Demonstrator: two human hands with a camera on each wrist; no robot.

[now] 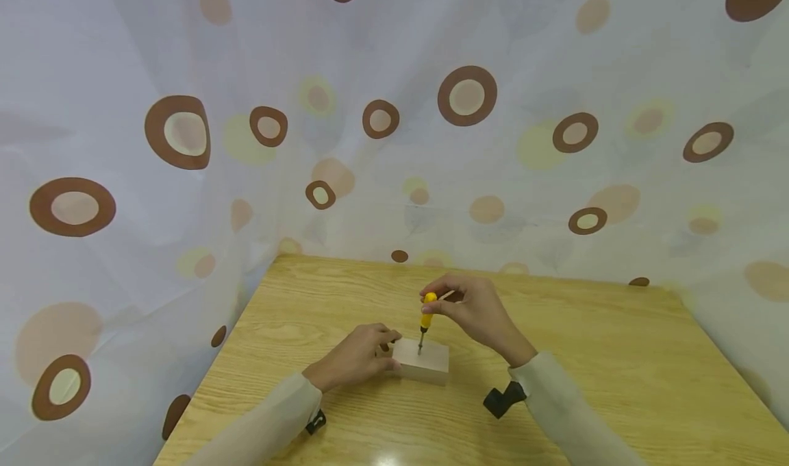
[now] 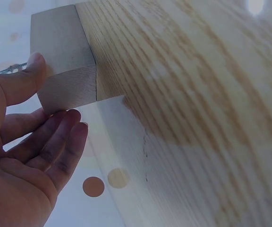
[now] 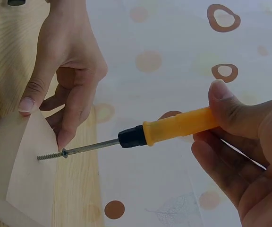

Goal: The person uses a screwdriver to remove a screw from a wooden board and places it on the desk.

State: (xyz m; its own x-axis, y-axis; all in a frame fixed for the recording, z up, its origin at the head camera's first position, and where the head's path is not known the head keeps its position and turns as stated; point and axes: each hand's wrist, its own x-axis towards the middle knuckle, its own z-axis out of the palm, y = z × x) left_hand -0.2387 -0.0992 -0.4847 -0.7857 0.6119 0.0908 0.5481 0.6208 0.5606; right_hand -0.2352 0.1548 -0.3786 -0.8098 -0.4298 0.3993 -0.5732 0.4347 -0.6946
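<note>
On the table [image 1: 370, 425] sits the block [image 1: 434, 356], between my hands, with the screw [image 3: 51, 156] standing on its top and most of its thread showing. My left hand [image 1: 357, 356] pinches one end of the block. My right hand [image 1: 473, 308] holds the driver [image 1: 427, 319] between thumb and fingers, its tip at the top of the screw. To do this well, I think I should keep the driver and screw in one line, push softly, and turn slowly. If I lean it, the tip could slip.
</note>
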